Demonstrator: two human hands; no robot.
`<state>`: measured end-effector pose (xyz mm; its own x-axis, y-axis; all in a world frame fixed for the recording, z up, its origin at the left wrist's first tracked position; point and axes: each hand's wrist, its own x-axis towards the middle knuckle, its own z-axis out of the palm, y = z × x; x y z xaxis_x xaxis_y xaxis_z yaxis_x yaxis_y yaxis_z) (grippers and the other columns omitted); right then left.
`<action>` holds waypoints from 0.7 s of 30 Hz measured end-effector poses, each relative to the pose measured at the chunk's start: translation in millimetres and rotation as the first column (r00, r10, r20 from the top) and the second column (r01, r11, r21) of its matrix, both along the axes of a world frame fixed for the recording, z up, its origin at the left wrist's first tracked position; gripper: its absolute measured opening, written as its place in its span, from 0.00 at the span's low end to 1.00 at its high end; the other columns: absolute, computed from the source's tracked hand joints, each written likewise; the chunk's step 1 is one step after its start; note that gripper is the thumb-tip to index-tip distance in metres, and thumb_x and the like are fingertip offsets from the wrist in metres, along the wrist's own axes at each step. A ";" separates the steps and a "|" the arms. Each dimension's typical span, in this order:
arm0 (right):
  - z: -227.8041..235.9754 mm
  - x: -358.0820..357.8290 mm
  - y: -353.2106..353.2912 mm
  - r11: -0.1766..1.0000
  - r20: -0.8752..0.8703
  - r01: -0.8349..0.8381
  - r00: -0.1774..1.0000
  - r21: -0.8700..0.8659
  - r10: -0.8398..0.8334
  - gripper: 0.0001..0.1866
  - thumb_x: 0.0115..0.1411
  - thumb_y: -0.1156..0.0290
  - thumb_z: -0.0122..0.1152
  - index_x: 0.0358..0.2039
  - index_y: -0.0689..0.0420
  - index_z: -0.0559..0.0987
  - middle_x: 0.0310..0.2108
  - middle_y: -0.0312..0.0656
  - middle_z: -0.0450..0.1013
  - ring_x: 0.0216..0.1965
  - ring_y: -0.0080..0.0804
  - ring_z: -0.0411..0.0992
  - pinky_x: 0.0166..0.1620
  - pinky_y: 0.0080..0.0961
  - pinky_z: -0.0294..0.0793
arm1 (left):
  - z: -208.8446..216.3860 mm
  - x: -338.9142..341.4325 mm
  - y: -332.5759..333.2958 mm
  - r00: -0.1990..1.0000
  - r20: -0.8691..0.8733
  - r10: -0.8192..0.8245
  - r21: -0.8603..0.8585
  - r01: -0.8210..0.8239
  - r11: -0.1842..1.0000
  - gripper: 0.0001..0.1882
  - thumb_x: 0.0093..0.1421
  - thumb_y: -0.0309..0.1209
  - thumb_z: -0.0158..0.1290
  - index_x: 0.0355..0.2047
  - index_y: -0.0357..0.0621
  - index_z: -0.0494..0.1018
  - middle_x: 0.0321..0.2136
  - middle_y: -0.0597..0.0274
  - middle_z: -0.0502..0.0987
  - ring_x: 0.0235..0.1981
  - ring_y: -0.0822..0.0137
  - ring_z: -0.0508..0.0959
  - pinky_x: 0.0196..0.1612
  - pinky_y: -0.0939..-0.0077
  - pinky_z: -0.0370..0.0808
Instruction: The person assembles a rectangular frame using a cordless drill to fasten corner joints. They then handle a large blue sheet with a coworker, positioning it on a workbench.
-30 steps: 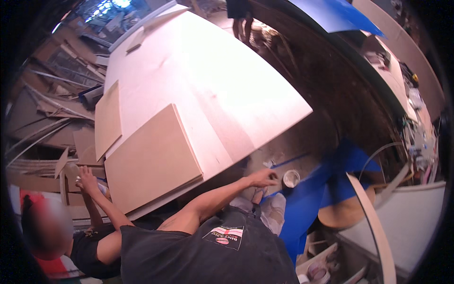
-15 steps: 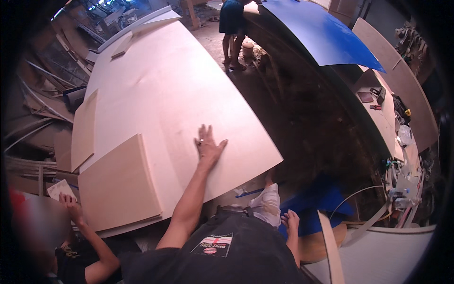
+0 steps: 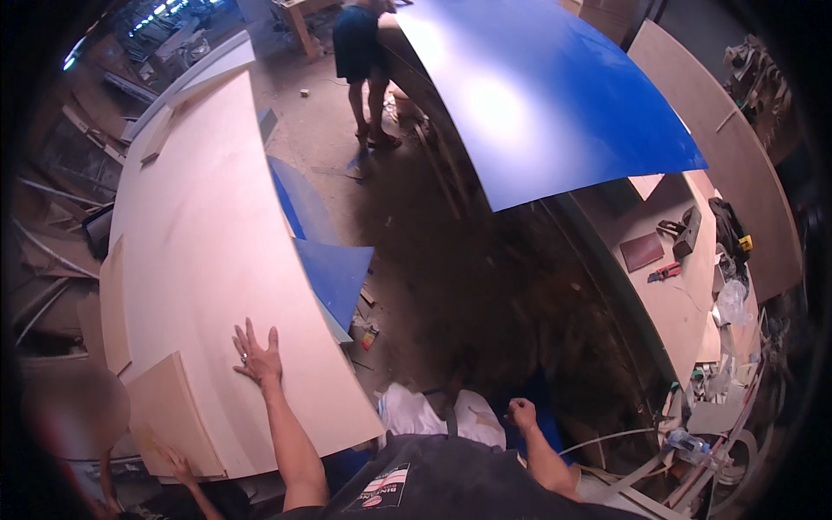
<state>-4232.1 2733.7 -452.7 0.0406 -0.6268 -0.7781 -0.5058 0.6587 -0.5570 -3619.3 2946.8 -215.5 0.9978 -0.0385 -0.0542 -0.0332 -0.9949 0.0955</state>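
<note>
My left hand lies flat on a large pale plywood sheet, fingers spread, a ring on one finger. Down by my right side, my right hand hangs with its fingers curled in, and nothing shows in it. At the near left a smaller plywood panel rests on the sheet, with a co-worker's hand on it. Blue sheet pieces stick out from under the right edge of the large sheet.
On the right, a large glossy blue sheet overhangs a bench bearing a hand plane, red-handled pliers and a dark red block. Another person stands at the far end. Strips and clutter lie near right.
My view has turned right and my body has shifted right of the plywood. My left hand stays spread on it. My right hand has curled more. The co-worker's hand has come onto the smaller panel.
</note>
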 end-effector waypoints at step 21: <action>30.7 90.8 -172.7 0.945 -0.188 -0.275 0.952 -0.179 0.242 0.18 0.56 0.60 0.67 0.43 0.56 0.87 0.43 0.49 0.83 0.47 0.43 0.81 0.53 0.36 0.77 | -26.7 38.3 -27.9 0.959 -0.019 0.281 0.014 -0.281 0.960 0.46 0.60 0.76 0.41 0.75 0.81 0.47 0.78 0.71 0.43 0.78 0.52 0.42 0.62 0.09 0.38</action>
